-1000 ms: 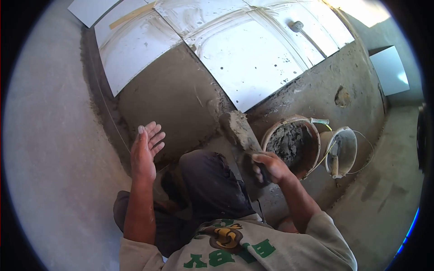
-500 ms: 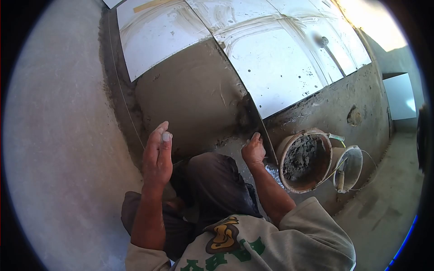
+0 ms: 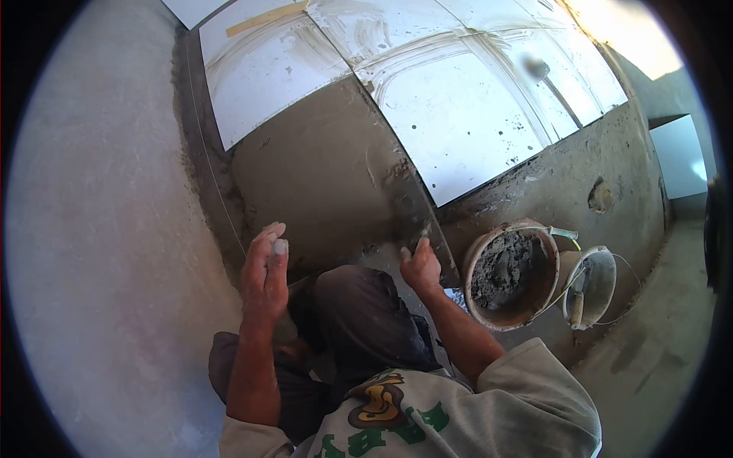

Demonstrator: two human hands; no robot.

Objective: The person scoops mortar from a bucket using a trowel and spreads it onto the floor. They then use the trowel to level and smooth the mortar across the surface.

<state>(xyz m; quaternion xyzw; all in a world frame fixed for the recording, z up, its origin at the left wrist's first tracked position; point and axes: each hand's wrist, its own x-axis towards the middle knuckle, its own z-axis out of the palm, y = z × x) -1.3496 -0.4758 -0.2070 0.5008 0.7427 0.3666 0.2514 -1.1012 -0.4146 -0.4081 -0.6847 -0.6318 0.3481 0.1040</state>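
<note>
My left hand (image 3: 264, 272) is raised at the near left edge of a smoothed grey mortar bed (image 3: 305, 168), its fingers stretched out and nothing visible in it. My right hand (image 3: 421, 267) is closed at the bed's near right corner. It grips what looks like a trowel (image 3: 411, 208), whose blade is a dark blur on the mortar; the handle is mostly hidden by the fingers. Just right of it runs the straight edge of the bed, beside a large white tile (image 3: 458, 122). A taut string (image 3: 210, 164) passes along the left side.
A bucket of mortar (image 3: 467, 278) stands right of my right hand, with a smaller pail (image 3: 609, 286) beside it. A mallet (image 3: 561, 99) lies on the smeared tiles. A wall (image 3: 99, 229) rises at the left. Another tile (image 3: 679, 156) leans at the far right.
My right hand has shifted slightly left and nearer to me, with the dark blade blur moving along the mortar's right side. The left hand stays raised, sitting a little lower in view.
</note>
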